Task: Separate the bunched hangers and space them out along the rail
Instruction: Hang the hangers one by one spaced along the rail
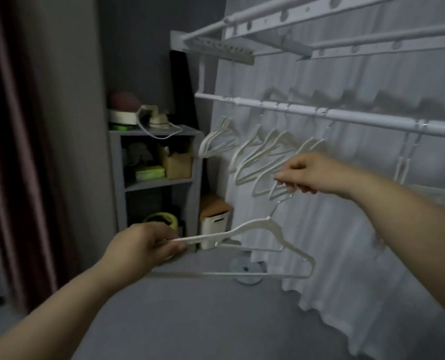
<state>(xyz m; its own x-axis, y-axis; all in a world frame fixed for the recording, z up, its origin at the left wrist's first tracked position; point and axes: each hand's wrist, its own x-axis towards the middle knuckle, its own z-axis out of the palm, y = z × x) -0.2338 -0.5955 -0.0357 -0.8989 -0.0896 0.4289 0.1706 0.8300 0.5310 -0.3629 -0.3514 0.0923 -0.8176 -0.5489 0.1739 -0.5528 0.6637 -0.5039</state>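
Note:
A white hanger (273, 231) is off the rail, held low in front of me. My left hand (143, 249) pinches its left shoulder end. My right hand (303, 174) grips its metal hook. The white rail (359, 116) runs from the middle toward the upper right. A tight bunch of white hangers (218, 139) hangs near the rail's left end. Several more white hangers (268, 154) hang spread to its right, partly behind my right hand. Another pair of hangers (408, 157) hangs further right.
A grey shelf unit (117, 162) with boxes and an iron on top stands at the left of the rail. A white curtain (346, 229) hangs behind the hangers. Upper rack bars (281, 19) run overhead. A dark curtain (16, 152) fills the left side. A round stand base (247, 271) sits on the floor.

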